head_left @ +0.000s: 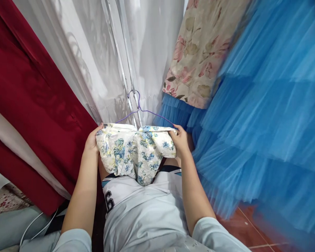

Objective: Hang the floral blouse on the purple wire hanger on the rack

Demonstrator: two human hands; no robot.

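While I watched from afar through the head camera, the left hand gripped one upper corner of a flowered garment, white with blue, green and yellow blooms. Right hand gripped the opposite upper corner, its fingers pinched on the edge, thumb in front. Left fingers closed on the cloth too, though partly hidden behind it. I noted the garment stretched between both hands, in front of the lap, its lower edge overlapping the white shorts in view; I could not tell whether it touched them.

Purple hanger rose behind the garment's top edge, its hook against a pale metal bar; whether hooked on, I could not tell. Red cloth hung to the left, white curtains behind. To the right: a pink-flowered cloth beside a layered blue skirt, above red floor tiles.
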